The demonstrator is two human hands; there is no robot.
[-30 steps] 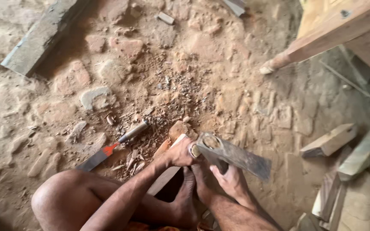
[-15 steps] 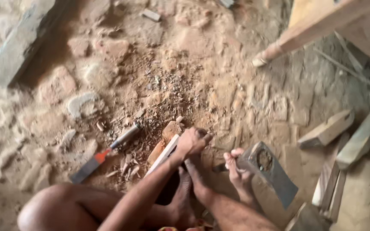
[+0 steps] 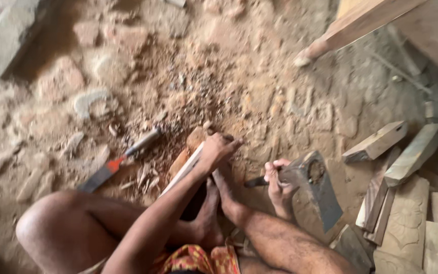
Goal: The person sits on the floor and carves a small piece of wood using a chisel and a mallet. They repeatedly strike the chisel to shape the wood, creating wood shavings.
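The left hand [image 3: 218, 148] is closed around a wooden strip [image 3: 183, 170]; the right hand [image 3: 278, 183], just beside it, is clenched on an axe [image 3: 314, 185]. Both feet [image 3: 214, 213] sit under the hands, so a glancing blade could cut fingers or toes.

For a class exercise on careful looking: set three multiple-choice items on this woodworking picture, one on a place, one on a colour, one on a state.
1. Where does the chisel lie?
A. on the ground, left of the left hand
B. on the carved boards
C. in the right hand

2. What colour is the band on the chisel?
A. blue
B. orange-red
C. green

3. What is the right hand doing?
A. resting open on the ground
B. gripping the axe
C. holding a board

Answers:
1. A: it lies on the dirt and chips beside the left hand, which holds the wood piece.
2. B: an orange-red band sits between blade and handle.
3. B: the fingers close around the handle just behind the axe head.
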